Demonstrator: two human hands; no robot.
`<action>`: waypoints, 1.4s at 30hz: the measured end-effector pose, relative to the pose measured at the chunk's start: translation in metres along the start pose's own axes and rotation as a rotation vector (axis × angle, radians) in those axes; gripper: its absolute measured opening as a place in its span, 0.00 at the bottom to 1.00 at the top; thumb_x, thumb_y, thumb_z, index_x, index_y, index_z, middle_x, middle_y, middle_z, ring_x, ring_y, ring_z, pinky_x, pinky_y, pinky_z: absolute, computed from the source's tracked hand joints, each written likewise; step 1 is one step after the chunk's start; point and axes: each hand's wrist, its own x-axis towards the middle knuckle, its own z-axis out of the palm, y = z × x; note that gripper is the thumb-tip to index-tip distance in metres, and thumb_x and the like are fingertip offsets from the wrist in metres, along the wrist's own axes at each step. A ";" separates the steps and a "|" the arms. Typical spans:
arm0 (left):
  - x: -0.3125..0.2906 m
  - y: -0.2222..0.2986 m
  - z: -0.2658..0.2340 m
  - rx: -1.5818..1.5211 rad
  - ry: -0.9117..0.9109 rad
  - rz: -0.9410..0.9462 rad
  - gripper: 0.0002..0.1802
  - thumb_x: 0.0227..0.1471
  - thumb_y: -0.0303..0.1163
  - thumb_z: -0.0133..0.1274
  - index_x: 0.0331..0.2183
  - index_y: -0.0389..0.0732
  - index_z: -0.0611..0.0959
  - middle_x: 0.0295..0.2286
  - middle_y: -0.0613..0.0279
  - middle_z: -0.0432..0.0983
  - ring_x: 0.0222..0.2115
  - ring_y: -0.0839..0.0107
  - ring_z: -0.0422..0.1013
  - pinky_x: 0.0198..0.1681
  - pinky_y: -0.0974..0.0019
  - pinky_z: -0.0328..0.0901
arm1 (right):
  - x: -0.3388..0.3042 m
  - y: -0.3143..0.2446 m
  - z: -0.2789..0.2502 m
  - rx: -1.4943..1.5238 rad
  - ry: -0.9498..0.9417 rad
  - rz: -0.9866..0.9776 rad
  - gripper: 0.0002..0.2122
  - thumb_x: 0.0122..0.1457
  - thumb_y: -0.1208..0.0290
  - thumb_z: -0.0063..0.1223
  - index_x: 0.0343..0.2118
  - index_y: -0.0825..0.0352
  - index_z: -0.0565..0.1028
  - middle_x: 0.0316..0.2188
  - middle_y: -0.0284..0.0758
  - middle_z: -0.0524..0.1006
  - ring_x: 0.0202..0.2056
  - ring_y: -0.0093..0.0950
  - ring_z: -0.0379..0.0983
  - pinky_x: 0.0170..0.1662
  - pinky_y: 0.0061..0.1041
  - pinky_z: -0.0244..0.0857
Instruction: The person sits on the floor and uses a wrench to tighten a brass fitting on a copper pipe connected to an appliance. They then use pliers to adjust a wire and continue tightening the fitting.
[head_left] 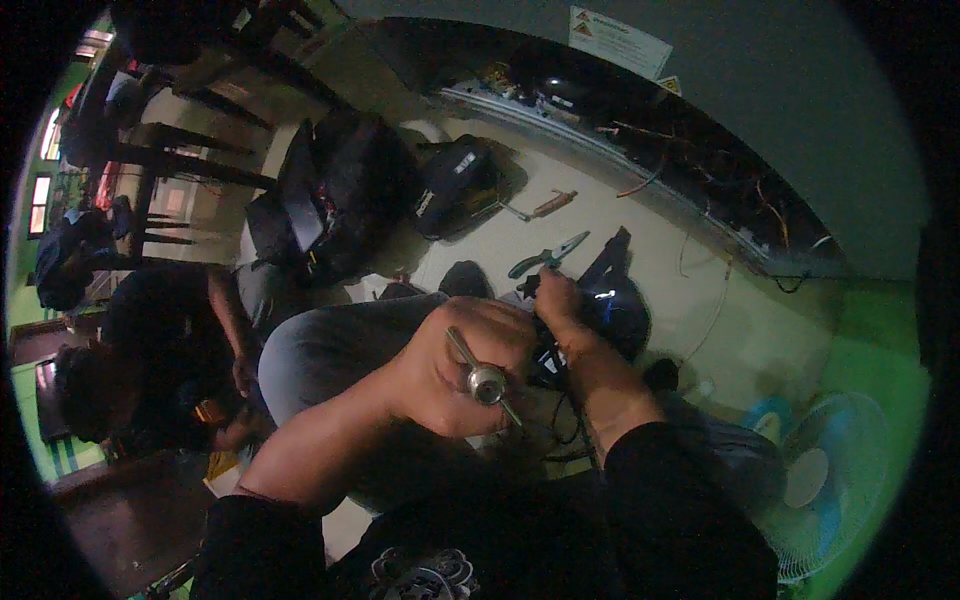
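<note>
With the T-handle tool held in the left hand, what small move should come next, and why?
Probably bring the T-handle tool down toward the dark round part on the floor. The left hand grips the tool raised, apart from the part, while the right hand already rests at the part's edge, as if steadying it.

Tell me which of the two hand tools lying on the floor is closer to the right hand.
The pliers with dark green handles, jaws open, lie just beyond the right hand. The brown-handled tool lies farther off, toward the black case.
</note>
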 end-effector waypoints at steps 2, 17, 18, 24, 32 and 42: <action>-0.004 -0.002 0.000 -0.018 0.051 0.017 0.13 0.33 0.27 0.65 0.15 0.38 0.73 0.15 0.58 0.66 0.17 0.57 0.63 0.24 0.58 0.56 | 0.000 0.001 -0.004 -0.002 -0.009 -0.037 0.14 0.53 0.75 0.52 0.44 0.65 0.75 0.37 0.47 0.80 0.43 0.48 0.77 0.46 0.47 0.70; 0.001 0.033 0.026 -0.065 -0.029 0.174 0.24 0.35 0.25 0.72 0.12 0.40 0.68 0.12 0.62 0.63 0.14 0.57 0.59 0.21 0.58 0.54 | -0.077 -0.009 -0.178 0.104 0.226 -0.417 0.09 0.49 0.73 0.56 0.33 0.68 0.72 0.30 0.49 0.77 0.34 0.51 0.75 0.37 0.46 0.68; 0.002 0.036 0.028 -0.047 -0.061 0.166 0.22 0.35 0.24 0.70 0.12 0.40 0.68 0.13 0.61 0.63 0.15 0.58 0.60 0.22 0.59 0.55 | -0.090 -0.012 -0.197 0.072 0.247 -0.477 0.09 0.48 0.73 0.56 0.32 0.68 0.72 0.29 0.48 0.77 0.34 0.50 0.75 0.36 0.45 0.68; 0.009 0.038 0.048 -0.006 -0.038 0.027 0.09 0.42 0.27 0.55 0.26 0.40 0.71 0.22 0.64 0.67 0.23 0.70 0.63 0.26 0.64 0.57 | -0.182 0.001 -0.310 0.150 0.176 -0.431 0.06 0.48 0.74 0.53 0.29 0.68 0.75 0.25 0.46 0.77 0.31 0.46 0.76 0.36 0.42 0.68; 0.077 -0.035 0.122 -0.027 0.156 -0.529 0.15 0.64 0.42 0.48 0.38 0.39 0.71 0.27 0.66 0.65 0.29 0.75 0.62 0.33 0.69 0.60 | -0.217 0.085 -0.415 0.843 0.570 0.003 0.05 0.54 0.74 0.51 0.30 0.66 0.78 0.23 0.27 0.74 0.24 0.17 0.65 0.26 0.20 0.57; 0.237 -0.142 0.221 -0.479 0.287 -0.295 0.12 0.64 0.43 0.50 0.39 0.45 0.77 0.22 0.73 0.68 0.18 0.84 0.59 0.18 0.76 0.52 | -0.201 0.120 -0.442 1.096 0.733 0.064 0.05 0.57 0.74 0.51 0.30 0.68 0.78 0.24 0.27 0.74 0.26 0.17 0.65 0.29 0.18 0.58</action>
